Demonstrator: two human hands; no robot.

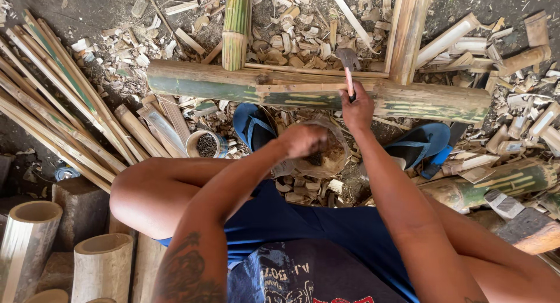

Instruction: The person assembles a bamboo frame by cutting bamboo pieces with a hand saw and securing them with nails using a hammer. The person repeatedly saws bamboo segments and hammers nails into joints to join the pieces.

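A hammer (349, 69) is gripped in the right hand (357, 109), fingers wrapped tight around the lower end of its reddish handle, and the metal head is held up just above the long green bamboo pole (233, 88). That pole is laid crosswise in front of the knees, its long axis running left to right, and it is met at a right angle by an upright pale bamboo piece (406, 31) just to the right of the hammer head. The left hand (302, 140) is curled over a clear plastic bag (332, 157) set between the blue sandals (254, 125), nearer the body than the pole; its fingertips are bunched downward into the bag, though what is pinched there cannot be told. So the pole lies ahead of both hands, and the right hand is the closer one. A small round tin of nails (205, 144) is seen left of the sandals, among wood chips (291, 43) and split bamboo strips (58, 98).
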